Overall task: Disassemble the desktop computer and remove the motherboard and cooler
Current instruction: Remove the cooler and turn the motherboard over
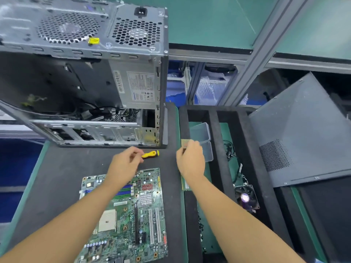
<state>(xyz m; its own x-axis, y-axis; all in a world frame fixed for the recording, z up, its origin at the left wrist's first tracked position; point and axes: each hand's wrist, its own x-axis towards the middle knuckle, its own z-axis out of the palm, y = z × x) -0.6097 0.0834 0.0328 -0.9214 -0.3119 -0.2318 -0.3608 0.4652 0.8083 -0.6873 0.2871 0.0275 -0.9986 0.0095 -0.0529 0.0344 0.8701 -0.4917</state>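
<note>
Plainly, the motherboard [144, 205] is out of the case [133, 82] and is laid flat on the near tabletop [57, 168], between the two forearms. The cooler [247, 198] is set apart to the right, in a slot of the foam tray [245, 141], fan upward. The case stands open at the far left.

The left hand [124, 164] is curled just beside the screwdriver [151, 154]; whether the shaft is pinched cannot be told, since the fingers hide it. A small square chip [184, 142] is pinched by the right hand [190, 160] at the edge of a clear box [201, 132].

The board is judged light and stiff, yet thin enough to flex, and fragile over its whole face. It is best taken by two opposite bare edges, both hands used, and kept level. The socket [107, 223], the slots and the small heatsinks should not be used as handles, and the solder side is likely prickly. The cooler is judged heavier and compact; its frame sides are the place to be gripped, never the fan blades or the thin cable.
</note>
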